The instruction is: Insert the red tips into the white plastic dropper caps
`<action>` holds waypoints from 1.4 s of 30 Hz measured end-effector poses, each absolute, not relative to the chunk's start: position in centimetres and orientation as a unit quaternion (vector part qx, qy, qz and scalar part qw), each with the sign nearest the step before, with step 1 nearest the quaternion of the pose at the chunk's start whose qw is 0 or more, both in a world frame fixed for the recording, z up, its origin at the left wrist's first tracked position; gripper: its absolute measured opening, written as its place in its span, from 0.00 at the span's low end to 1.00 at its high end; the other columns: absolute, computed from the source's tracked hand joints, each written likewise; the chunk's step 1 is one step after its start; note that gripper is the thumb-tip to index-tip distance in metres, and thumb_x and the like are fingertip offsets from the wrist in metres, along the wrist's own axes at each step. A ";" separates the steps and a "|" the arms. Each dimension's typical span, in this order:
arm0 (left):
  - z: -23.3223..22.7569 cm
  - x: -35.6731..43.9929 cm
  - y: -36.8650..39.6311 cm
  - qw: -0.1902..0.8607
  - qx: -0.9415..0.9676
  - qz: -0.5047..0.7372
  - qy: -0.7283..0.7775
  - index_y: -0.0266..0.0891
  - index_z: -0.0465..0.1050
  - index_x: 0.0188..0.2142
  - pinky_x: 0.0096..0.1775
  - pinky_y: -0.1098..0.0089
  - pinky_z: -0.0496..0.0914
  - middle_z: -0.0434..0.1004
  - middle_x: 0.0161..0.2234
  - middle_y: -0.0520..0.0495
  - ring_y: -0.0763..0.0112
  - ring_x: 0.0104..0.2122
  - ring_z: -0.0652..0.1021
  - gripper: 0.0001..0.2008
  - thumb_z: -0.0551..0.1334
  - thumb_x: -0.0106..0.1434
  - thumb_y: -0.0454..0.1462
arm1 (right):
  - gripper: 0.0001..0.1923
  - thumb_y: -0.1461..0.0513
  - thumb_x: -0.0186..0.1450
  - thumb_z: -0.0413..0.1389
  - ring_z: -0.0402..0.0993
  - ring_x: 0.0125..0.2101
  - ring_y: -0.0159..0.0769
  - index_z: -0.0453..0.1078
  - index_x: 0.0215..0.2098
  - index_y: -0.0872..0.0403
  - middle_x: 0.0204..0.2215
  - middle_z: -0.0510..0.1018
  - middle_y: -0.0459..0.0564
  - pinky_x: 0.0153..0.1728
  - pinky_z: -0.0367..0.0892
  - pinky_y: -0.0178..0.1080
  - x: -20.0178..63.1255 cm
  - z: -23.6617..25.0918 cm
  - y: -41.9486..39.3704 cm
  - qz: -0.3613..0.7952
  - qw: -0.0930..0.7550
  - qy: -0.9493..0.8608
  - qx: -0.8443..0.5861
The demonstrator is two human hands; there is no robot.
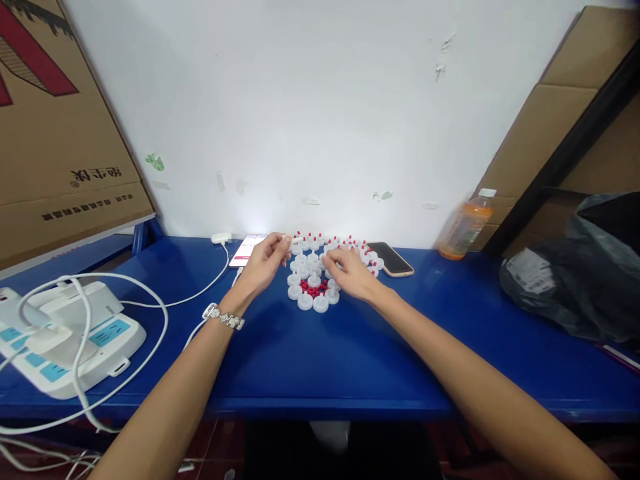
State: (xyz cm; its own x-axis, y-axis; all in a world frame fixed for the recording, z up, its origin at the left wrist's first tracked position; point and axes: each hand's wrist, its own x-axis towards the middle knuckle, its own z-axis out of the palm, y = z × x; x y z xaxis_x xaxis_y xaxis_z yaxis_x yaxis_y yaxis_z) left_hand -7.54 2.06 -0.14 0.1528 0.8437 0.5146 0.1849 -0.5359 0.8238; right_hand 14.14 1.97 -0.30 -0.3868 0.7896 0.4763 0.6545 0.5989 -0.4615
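My left hand [270,257], with a bracelet at its wrist, is closed in a pinch at the left edge of a group of white plastic caps. A small whitish piece shows at its fingertips, too small to make out. Curled over the right side of the group is my right hand [349,270]; its fingertips are among the caps, and whatever they hold is hidden. Several white nozzle caps [321,304] stand around a cluster of tiny red tips [313,290]. Farther back, more white caps have red tips on top [320,238].
A lit phone [246,252] lies left of the caps, a dark phone [393,260] right of them. White cables cross near a power strip [95,347]. An orange drink bottle [466,227], a dark plastic bag [565,267] and a cardboard box [65,133] flank the blue table [330,367].
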 end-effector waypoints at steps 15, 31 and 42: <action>0.0 -7.7 1.4 0.176 0.745 0.444 0.465 0.39 0.69 0.45 0.34 0.68 0.67 0.73 0.32 0.49 0.69 0.32 0.73 0.16 0.58 0.67 0.48 | 0.06 0.63 0.64 0.55 0.74 0.32 0.32 0.75 0.32 0.55 0.30 0.81 0.46 0.40 0.61 0.36 12.5 0.2 5.3 0.135 0.284 -0.840 -0.443; -0.9 -8.0 1.8 0.172 0.778 0.379 0.471 0.41 0.69 0.46 0.36 0.66 0.70 0.77 0.36 0.47 0.66 0.34 0.77 0.16 0.62 0.62 0.45 | 0.10 0.62 0.66 0.53 0.76 0.39 0.37 0.77 0.37 0.54 0.35 0.83 0.50 0.46 0.60 0.38 9.6 0.5 14.1 0.027 0.241 -0.803 -0.545; -1.1 -7.3 1.4 0.180 0.801 0.354 0.448 0.41 0.70 0.44 0.37 0.65 0.69 0.79 0.41 0.46 0.64 0.38 0.76 0.14 0.64 0.61 0.44 | 0.11 0.61 0.66 0.52 0.76 0.38 0.37 0.77 0.37 0.54 0.36 0.83 0.50 0.46 0.59 0.39 11.8 -0.3 12.6 0.000 0.250 -0.818 -0.519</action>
